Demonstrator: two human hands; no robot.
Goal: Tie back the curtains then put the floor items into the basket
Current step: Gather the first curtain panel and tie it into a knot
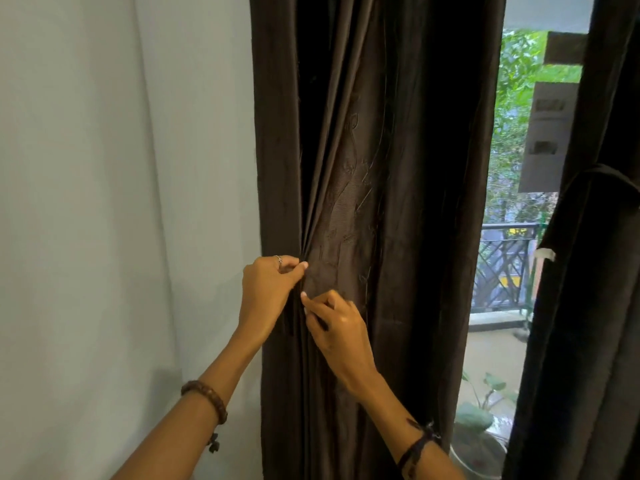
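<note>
Curtain [363, 202] folds pinched by left hand [266, 292]; right hand [341, 327] fingers seemingly gripping too.

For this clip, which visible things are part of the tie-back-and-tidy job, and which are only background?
Job:
- dark brown fabric curtain by the wall, pinched by the left hand and right hand
- second dark curtain at the right edge, a band around it

Background:
- pale grey wall
- metal balcony railing
- potted green plant
</note>
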